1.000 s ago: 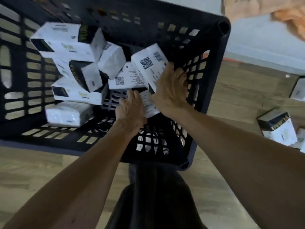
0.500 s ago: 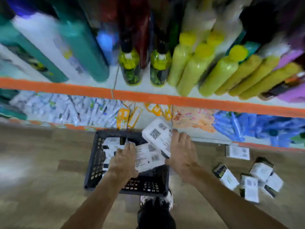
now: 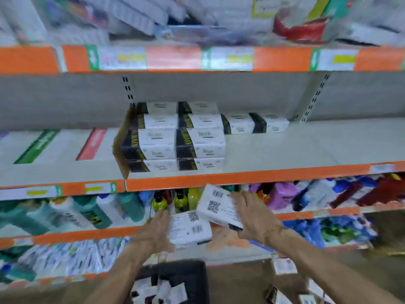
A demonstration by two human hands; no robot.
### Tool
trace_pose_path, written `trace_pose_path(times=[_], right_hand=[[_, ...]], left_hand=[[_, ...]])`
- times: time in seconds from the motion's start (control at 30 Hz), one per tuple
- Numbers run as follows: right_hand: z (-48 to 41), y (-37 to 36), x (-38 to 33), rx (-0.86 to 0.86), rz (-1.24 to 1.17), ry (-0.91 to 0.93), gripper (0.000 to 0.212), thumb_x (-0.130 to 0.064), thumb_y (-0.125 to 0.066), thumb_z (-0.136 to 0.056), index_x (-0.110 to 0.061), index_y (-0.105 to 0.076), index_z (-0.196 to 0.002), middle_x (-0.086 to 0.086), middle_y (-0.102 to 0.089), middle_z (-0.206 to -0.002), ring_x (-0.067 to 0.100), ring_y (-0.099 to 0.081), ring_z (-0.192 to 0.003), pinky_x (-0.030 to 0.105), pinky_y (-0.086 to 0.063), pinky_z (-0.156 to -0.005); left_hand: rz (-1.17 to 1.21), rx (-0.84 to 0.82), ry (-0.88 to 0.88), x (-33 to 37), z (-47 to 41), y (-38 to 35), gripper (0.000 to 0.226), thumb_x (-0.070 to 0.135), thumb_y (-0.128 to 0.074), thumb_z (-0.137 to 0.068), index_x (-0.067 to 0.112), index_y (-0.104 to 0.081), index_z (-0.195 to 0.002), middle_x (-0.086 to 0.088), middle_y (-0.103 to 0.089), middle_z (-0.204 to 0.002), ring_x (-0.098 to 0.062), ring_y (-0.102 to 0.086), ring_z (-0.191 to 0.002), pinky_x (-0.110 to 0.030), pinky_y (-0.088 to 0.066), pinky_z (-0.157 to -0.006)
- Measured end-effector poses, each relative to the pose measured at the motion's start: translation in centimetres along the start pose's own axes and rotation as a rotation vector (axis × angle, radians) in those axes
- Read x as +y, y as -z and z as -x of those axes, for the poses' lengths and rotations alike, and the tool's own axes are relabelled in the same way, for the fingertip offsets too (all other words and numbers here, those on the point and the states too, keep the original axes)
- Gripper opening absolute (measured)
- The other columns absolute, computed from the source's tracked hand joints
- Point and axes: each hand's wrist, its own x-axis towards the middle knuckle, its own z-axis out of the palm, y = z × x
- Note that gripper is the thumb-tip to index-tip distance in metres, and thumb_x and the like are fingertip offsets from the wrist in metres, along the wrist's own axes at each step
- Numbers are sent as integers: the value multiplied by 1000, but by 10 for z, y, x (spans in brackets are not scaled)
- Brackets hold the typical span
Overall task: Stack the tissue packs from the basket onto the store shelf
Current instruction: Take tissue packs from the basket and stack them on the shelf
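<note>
Store shelving with orange edge strips fills the view, much of it blurred; in front of it, just below the front edge of the middle shelf (image 3: 263, 177), the person holds two white tissue packs with their printed code faces toward the camera. The lower pack (image 3: 190, 229) lies nearly level in the left hand (image 3: 156, 233), whose fingers lie close together along the pack's left side; the thumb cannot be made out. The upper pack (image 3: 215, 206) is tilted, its lower edge overlapping the lower pack's top right corner; the right hand (image 3: 255, 218) grips it from the right, fingers slightly spread over its face and curled round the edge.

On the middle shelf stand the stacked packs (image 3: 175, 140), white with black bands, in two columns several rows deep and a lower row running to the right; a cardboard divider (image 3: 121, 142) leans against their left side; flat boxes (image 3: 65, 145) lie further left.

Beneath the hands, a lower shelf carries bottles (image 3: 160, 204); at the bottom edge the black basket (image 3: 190, 276) sits on the floor with more packs inside; loose packs (image 3: 276, 296) lie on the floor to its right.
</note>
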Motion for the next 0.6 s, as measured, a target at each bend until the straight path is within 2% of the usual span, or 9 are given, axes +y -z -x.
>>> trace_pose_path(times=[0.03, 0.1, 0.17, 0.2, 0.3, 0.37, 0.47, 0.6], right_hand=[[5, 18, 6, 40, 23, 15, 107, -52, -78, -30, -6, -49, -121, 11, -59, -99, 29, -61, -83, 35, -55, -69], [9, 49, 21, 47, 20, 30, 97, -48, -71, -44, -4, -49, -127, 13, -57, -106, 31, -59, -90, 37, -53, -75], [13, 70, 33, 102, 15, 64, 91, -51, -57, -59, -4, -43, -135, 14, -52, -115, 33, -54, -102, 38, -48, -86], [14, 79, 40, 116, 10, 64, 92, -52, -56, -62, -5, -38, -139, 13, -49, -119, 32, -51, -107, 37, -45, -90], [18, 101, 65, 136, 30, 9, 100, -44, -73, -60, -9, -30, -143, 9, -44, -123, 28, -45, -111, 35, -41, -95], [20, 109, 84, 162, 41, -23, 100, -41, -73, -59, -9, -30, -144, 9, -44, -123, 28, -45, -111, 34, -41, -96], [22, 119, 116, 204, 16, -54, 99, -38, -74, -60, -10, -29, -144, 9, -43, -124, 27, -44, -111, 35, -41, -96], [16, 121, 170, 267, -41, -77, 100, -40, -77, -60, -9, -31, -142, 12, -43, -125, 30, -43, -111, 40, -42, -99]], left_hand=[[36, 14, -33, 2, 5, 13, 95, 45, -74, -69, 10, -23, -141, -7, -30, -143, -29, -48, -123, -39, -44, -88], [80, 101, -91, 10, 9, 43, 84, 41, -76, -65, 15, -32, -131, 0, -37, -126, -24, -50, -116, -35, -44, -83], [115, 131, -129, 21, 9, 62, 85, 41, -78, -62, 17, -33, -130, 2, -38, -124, -24, -49, -118, -37, -45, -91], [138, 124, -150, 27, 7, 70, 87, 42, -77, -62, 18, -32, -131, 2, -38, -127, -24, -49, -119, -37, -44, -94], [155, 138, -209, 59, 3, 96, 87, 38, -79, -66, 16, -30, -135, -3, -39, -131, -24, -49, -116, -34, -45, -90], [170, 176, -243, 85, -3, 108, 83, 38, -80, -67, 18, -31, -132, -2, -39, -129, -23, -51, -108, -34, -48, -87], [260, 201, -290, 126, -16, 117, 84, 40, -79, -63, 20, -34, -130, 3, -39, -125, -21, -50, -111, -36, -48, -91], [395, 224, -318, 174, -46, 121, 84, 39, -81, -57, 20, -40, -128, 3, -44, -118, -18, -51, -112, -28, -45, -88]])
